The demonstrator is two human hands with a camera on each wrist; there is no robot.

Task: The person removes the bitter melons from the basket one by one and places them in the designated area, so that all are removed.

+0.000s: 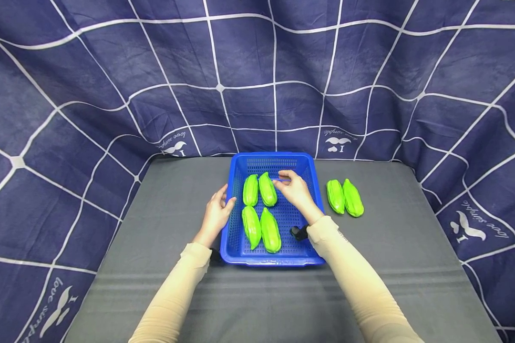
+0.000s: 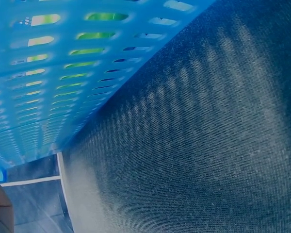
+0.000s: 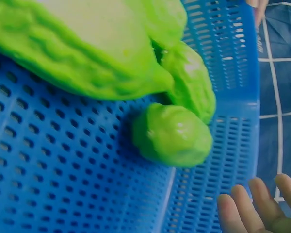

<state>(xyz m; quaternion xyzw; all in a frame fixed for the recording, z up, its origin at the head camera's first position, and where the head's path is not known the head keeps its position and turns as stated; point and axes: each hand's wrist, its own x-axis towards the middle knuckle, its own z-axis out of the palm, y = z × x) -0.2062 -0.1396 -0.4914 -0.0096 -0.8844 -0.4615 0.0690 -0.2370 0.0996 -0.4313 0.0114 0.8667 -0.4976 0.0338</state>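
Observation:
Inside a blue perforated basket [image 1: 274,261] lie several bright green bitter melons, arranged in a back pair and a front pair. My right hand [image 1: 295,188] hovers over the back right part of the basket, fingers extended, just right of the back right melon [image 1: 268,189]; nothing is in its grasp. In the right wrist view its fingers [image 3: 252,208] appear spread, apart from the nearest melon [image 3: 174,136]. At the basket's left side, my left hand [image 1: 216,209] rests against the rim with fingers loosely extended. Only a small part of that hand [image 2: 0,208] shows in the left wrist view.
Two more green bitter melons, one on the left [image 1: 335,196] and one on the right [image 1: 353,198], lie side by side on the grey table [image 1: 395,257], right of the basket. Behind and at the sides hangs a navy curtain [image 1: 249,57] with white grid lines.

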